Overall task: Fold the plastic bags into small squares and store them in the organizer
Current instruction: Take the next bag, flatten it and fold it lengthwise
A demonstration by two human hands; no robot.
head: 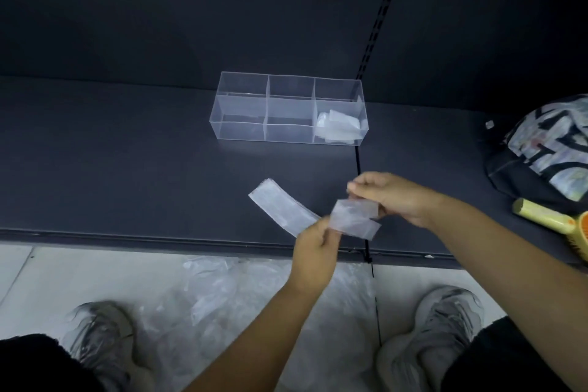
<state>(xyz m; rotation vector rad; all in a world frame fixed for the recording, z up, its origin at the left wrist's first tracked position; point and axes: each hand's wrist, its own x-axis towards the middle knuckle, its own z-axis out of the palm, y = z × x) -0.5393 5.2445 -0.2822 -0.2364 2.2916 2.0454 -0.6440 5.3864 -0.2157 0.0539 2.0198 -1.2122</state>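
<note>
Loose plastic bags [216, 289] on floor; one bag strip [283, 208] part-folded in both hands; organizer [241, 105] behind.
Between our shoes [105, 337] the unfolded stock lies crumpled. Over the shelf [127, 169] edge, our left hand [313, 248] pinches the strip at mid-length and our right hand [394, 197] pinches its doubled end. We judge the film near weightless, limp and slippery: grip on the creases with fingertips, or the fold may spring open. The organizer's near right compartment holds folded bags [339, 129].

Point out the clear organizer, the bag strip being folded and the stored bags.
clear organizer [241, 131], head view, left compartment's front wall
bag strip [283, 207], head view, flat middle
stored bags [339, 127], head view, pile's centre
</note>
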